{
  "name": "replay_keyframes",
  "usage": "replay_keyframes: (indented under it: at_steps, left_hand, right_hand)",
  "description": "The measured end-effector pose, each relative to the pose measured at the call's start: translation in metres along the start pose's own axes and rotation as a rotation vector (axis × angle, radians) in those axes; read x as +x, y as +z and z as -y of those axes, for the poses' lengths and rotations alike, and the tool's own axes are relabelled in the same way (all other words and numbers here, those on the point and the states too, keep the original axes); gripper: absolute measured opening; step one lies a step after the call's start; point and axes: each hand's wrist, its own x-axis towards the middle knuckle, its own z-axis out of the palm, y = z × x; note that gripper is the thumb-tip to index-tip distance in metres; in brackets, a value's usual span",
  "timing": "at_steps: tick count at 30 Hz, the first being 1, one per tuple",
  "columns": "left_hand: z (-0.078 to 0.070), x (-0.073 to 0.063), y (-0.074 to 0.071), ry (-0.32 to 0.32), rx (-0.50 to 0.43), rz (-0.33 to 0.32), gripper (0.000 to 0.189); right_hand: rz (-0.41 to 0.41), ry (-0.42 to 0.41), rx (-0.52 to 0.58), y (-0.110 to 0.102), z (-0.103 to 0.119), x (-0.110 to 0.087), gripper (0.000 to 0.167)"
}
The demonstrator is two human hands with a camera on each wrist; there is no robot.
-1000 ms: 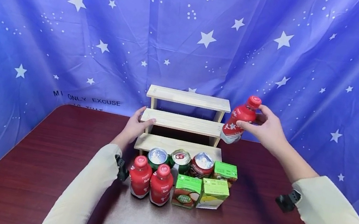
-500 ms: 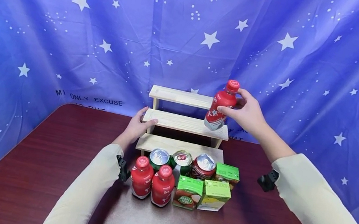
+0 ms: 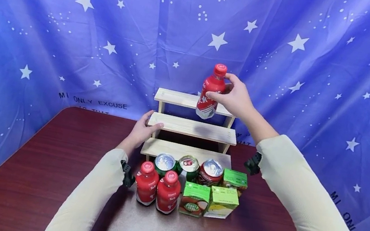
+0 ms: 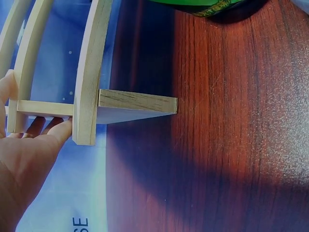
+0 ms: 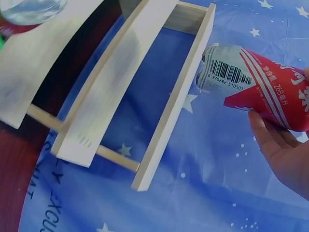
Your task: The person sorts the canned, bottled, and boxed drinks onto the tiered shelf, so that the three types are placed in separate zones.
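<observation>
Blue cloth (image 3: 187, 17) printed with pale stars hangs behind a dark red-brown table (image 3: 67, 148). The right hand (image 3: 235, 99) holds a red bottle (image 3: 212, 85) between thumb and fingers. The left hand (image 3: 139, 132) grips the left end of the middle shelf on the wooden rack (image 3: 190, 127), thumb on top, just as it did half a second ago. Since then the bottle has gone up and leftward, from the right end of the middle shelf to just beside the top shelf, right of its centre; whether its base touches that board I cannot tell. A second ago it was off the rack's right side.

It leans slightly, cap uppermost, with white lettering on its red label, a silver-grey lower part and a barcode near the base in the right wrist view.

The rack stands near the table's far edge. On its near side, unmoved, are three cans (image 3: 188, 164), green ones at left and middle and a dark red one at right. Two more red bottles (image 3: 168, 195) and three green or yellow-green cartons (image 3: 195, 200) stand toward the table's near edge.
</observation>
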Motion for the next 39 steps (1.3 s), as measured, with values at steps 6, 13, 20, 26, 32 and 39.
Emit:
replay_keyframes:
  at_steps: [6, 13, 20, 26, 32, 39]
  left_hand:
    - [0.004, 0.003, -0.001, 0.009, -0.018, 0.0, 0.078]
    - [0.005, 0.004, -0.001, 0.008, -0.012, -0.004, 0.077]
    - [0.003, 0.002, -0.002, 0.002, 0.008, -0.003, 0.077]
    - [0.006, 0.001, 0.0, 0.022, -0.004, 0.005, 0.078]
    - [0.007, -0.003, 0.001, 0.067, -0.007, -0.013, 0.079]
    - [0.004, 0.001, -0.001, 0.022, 0.006, -0.006, 0.077]
  right_hand:
    - [0.009, -0.011, 0.021, 0.013, 0.01, 0.013, 0.071]
    - [0.008, -0.03, 0.008, 0.028, 0.02, 0.025, 0.071]
    - [-0.008, -0.035, 0.024, 0.044, 0.025, 0.037, 0.073]
    - [-0.026, -0.034, 0.044, 0.054, 0.024, 0.041, 0.072]
    - [-0.034, -0.02, 0.054, 0.061, 0.02, 0.043, 0.071]
    - [-0.064, -0.021, 0.053, 0.067, 0.019, 0.047, 0.071]
